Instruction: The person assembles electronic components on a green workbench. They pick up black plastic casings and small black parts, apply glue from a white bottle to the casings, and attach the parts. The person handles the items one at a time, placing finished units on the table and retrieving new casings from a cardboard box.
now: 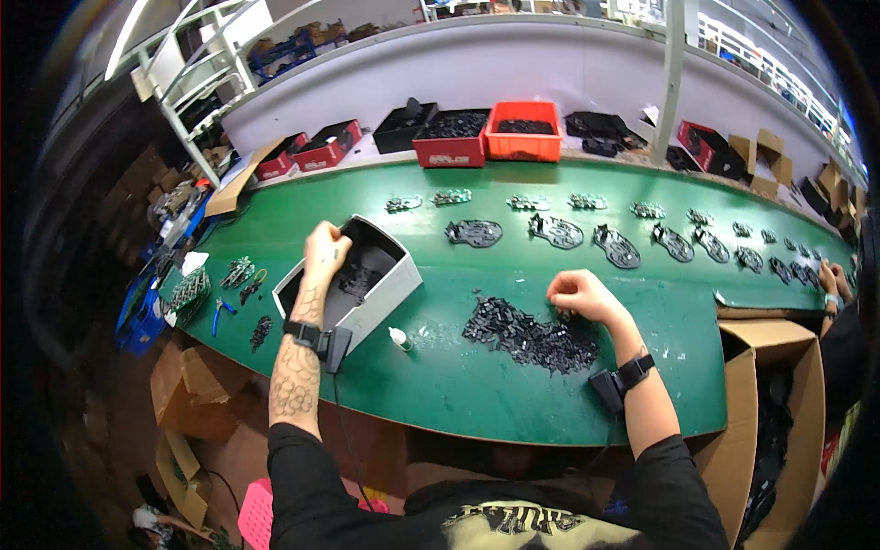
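Observation:
My left hand (327, 251) is over the grey-and-black open box (378, 291), its fingers curled together; whatever they hold is hidden. Small black parts (360, 280) lie inside that box, which sits at an angle on the green table. Above the right edge of a loose pile of small black plastic pieces (522, 335), my right hand (584, 295) has thumb and fingertips pinched together. Anything between them is too small to name. A small white bottle (400, 339) stands between box and pile.
Blue-handled pliers (222, 314), a green circuit board stack (188, 295) and a small dark heap (261, 333) lie left. Black mouse-shaped shells (473, 233) and circuit boards (529, 203) line the green table (440, 403). A red bin (523, 142) stands behind; a co-worker's hand (832, 278) is far right.

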{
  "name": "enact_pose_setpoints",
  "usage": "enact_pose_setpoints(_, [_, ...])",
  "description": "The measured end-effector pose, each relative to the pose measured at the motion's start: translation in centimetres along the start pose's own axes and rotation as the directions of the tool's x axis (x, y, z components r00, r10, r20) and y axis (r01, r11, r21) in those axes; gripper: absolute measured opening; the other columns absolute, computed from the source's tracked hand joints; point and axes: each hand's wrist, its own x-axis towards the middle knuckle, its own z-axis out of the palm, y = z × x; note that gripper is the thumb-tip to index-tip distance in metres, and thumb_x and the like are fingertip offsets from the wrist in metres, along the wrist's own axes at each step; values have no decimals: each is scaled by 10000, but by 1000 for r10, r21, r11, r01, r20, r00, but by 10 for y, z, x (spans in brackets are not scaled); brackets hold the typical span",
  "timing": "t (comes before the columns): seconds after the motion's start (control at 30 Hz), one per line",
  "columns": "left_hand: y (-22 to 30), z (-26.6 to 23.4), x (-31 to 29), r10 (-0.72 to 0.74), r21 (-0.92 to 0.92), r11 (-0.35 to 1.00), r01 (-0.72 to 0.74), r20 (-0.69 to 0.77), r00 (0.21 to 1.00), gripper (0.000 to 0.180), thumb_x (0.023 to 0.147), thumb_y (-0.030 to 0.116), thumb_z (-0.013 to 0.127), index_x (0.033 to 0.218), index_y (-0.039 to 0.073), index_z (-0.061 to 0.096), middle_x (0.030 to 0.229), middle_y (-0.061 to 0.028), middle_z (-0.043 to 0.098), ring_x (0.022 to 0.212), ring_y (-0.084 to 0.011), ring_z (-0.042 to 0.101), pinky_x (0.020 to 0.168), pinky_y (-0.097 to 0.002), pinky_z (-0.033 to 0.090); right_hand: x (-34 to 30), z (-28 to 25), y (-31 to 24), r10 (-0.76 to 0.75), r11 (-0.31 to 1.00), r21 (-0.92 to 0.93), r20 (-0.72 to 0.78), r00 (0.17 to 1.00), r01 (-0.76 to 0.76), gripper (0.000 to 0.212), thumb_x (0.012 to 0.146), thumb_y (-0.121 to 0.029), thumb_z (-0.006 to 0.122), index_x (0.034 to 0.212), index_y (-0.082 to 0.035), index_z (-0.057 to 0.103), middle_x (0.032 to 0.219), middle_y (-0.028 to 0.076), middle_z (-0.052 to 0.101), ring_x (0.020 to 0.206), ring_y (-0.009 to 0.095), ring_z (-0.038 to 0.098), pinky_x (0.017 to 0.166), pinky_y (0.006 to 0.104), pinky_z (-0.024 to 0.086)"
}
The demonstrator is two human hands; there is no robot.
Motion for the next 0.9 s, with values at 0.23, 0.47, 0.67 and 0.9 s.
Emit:
enact_pose_setpoints(0.23, [177, -41, -76, 73, -876, 480, 54, 102, 992, 568, 863, 145, 618, 1319, -54, 344, 817, -84, 594, 590, -139, 621, 453, -222, 489, 4, -7, 4, 68, 892, 439, -362, 930, 105, 177, 851, -79, 644, 1006, -1, 676, 904, 59, 681, 806, 127, 653, 694, 232, 514])
enact_pose_setpoints(0.47, [212, 79, -162, 103, -909, 118, 400, 412, 906, 380, 926, 65, 528, 1247, -16, 342, 978, -144, 613, 667, -229, 685, 525, -271, 558, 5, 23, -30, 127, 767, 618, -411, 903, 173, 219, 831, -130, 699, 1017, -16, 682, 951, 69, 697, 863, 137, 652, 752, 266, 522])
enact_pose_setpoints(0.67, [209, 94, -164, 143, -904, 196, 379, 409, 901, 375, 925, 66, 526, 1248, -25, 359, 945, -145, 642, 661, -201, 685, 567, -266, 558, 5, 32, -27, -148, 856, 357, -524, 839, 374, 127, 819, -24, 686, 944, -1, 694, 1061, 85, 664, 979, 131, 599, 862, 281, 481])
enact_pose_setpoints(0.9, [212, 86, -169, 241, -887, 334, 318, 406, 881, 361, 910, 70, 557, 1215, -25, 389, 883, -112, 654, 655, -169, 679, 581, -261, 547, 10, 47, -17, -242, 956, 44, -447, 862, 291, 113, 783, -36, 713, 878, 17, 682, 1054, 104, 614, 999, 157, 587, 884, 298, 480])
